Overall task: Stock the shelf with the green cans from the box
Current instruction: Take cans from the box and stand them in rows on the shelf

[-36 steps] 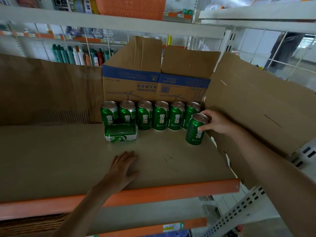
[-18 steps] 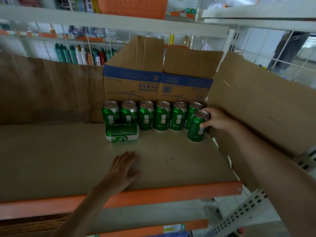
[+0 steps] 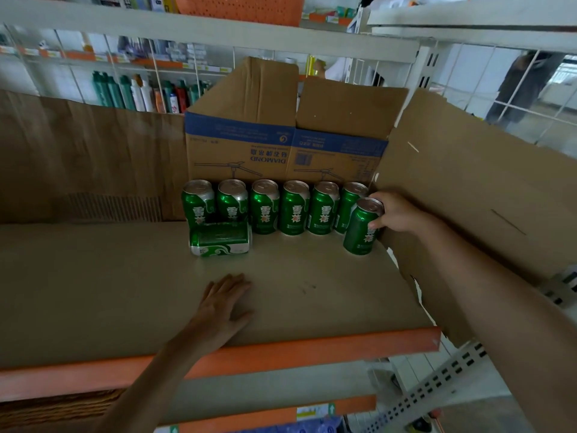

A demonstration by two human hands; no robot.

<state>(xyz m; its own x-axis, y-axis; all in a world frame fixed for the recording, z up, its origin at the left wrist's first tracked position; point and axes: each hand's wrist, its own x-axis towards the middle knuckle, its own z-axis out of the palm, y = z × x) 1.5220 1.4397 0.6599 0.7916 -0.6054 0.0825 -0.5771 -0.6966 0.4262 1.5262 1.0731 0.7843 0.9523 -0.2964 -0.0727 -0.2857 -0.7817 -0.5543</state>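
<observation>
A green can (image 3: 361,228) is grasped upright by the right grip (image 3: 397,214) at the right end of the six-can row (image 3: 293,210) set against the box (image 3: 274,151), whose inside is hidden. The left grip (image 3: 223,304) is laid flat, released, on bare shelf (image 3: 109,292) by its orange edge.

Bottles (image 3: 140,95): 11 o'clock from you, upright in a row behind the wire grid; green, white and red.
Wire grid (image 3: 158,76): white, spans 10 to 2 o'clock.
Orange basket (image 3: 240,9): 12 o'clock, top edge of your view, perforated wall.
Cardboard sheet (image 3: 78,157): 9 o'clock, brown, stands upright.
Bystander (image 3: 524,85): 2 o'clock, behind the grid, dark clothing, blurred.
Wicker basket (image 3: 62,407): 7 o'clock, below you, partly visible.
Slotted upright (image 3: 431,392): 5 o'clock, white.
</observation>
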